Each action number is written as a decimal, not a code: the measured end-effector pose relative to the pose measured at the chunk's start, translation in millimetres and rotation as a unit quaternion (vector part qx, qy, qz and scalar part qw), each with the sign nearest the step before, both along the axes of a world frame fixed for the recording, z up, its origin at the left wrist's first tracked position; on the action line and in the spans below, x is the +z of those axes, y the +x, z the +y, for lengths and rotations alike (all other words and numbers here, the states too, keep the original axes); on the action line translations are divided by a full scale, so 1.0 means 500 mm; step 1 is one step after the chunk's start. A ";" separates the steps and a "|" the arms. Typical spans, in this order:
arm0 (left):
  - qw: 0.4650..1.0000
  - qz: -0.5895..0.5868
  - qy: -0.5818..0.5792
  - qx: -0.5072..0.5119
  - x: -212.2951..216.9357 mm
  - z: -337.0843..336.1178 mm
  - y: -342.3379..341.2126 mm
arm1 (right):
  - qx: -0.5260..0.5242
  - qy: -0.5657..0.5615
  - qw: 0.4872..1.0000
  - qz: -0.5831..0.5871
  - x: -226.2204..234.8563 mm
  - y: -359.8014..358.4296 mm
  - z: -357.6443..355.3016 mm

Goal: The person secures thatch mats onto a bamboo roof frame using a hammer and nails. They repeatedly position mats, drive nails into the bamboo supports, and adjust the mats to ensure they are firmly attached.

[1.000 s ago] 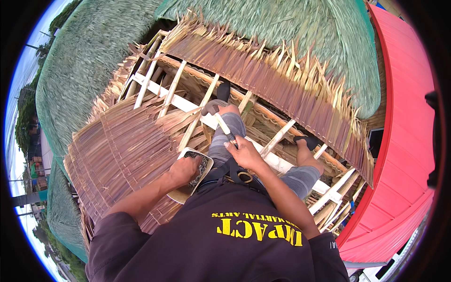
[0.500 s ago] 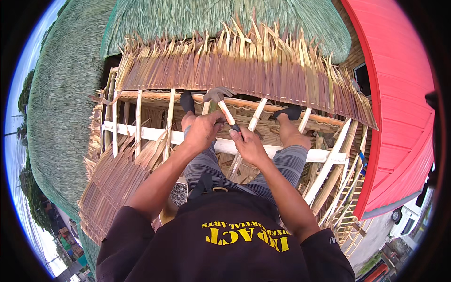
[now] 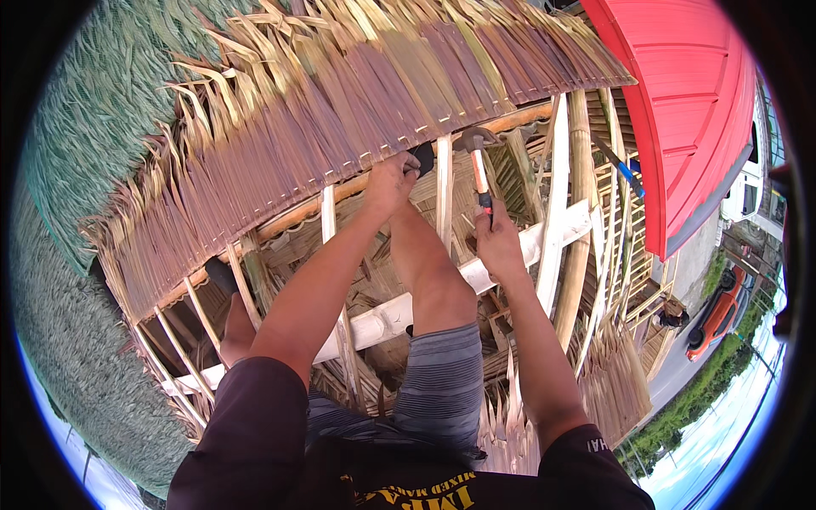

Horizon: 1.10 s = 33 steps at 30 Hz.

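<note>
At centre frame, slightly right, the right hand (image 3: 497, 242) is clenched round the lower end of a hammer (image 3: 478, 166), fingers wrapped on the dark grip with the orange shaft running up and away from the wrist. Its metal head sits at the top of the shaft, close under the lower edge of the thatch panel (image 3: 340, 119) and beside a pale upright batten (image 3: 443, 191); the raised, end-of-handle hold would suit a swing, as a judgement. Left of it, the left hand (image 3: 391, 180) is pressed against the lower edge of the same thatch, fingers curled at the hem where it meets a horizontal bamboo pole (image 3: 293, 217); whether a nail is pinched there cannot be told, being too small to see. That hand appears placed to pin the leaf layer against the pole within reach of the hammer. Below the hands, the person's bare knee and striped shorts (image 3: 442, 382) cross a white painted beam (image 3: 399, 310), apparently for support on the open frame. Brown dried leaf covers the upper centre of the frame, with green netting (image 3: 93, 102) at upper left. At upper right stands a red roof (image 3: 688, 110), and at lower right a road with an orange car (image 3: 718, 314), well apart from the work.
</note>
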State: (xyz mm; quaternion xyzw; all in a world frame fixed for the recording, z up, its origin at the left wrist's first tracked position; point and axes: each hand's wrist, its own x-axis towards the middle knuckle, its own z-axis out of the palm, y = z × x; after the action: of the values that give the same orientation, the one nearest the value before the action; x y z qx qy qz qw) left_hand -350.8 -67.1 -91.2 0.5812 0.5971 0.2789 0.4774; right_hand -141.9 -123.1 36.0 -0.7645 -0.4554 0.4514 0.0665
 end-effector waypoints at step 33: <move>0.978 0.067 0.014 0.196 -0.299 0.097 0.206 | 0.109 0.021 0.987 -0.118 -0.359 0.080 0.116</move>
State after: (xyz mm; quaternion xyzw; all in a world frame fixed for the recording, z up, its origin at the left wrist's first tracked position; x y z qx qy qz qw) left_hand -247.6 -18.8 -241.0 0.4764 0.7261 0.3362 0.3643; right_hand -101.8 -65.0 -143.5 -0.7567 -0.5503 0.3524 -0.0213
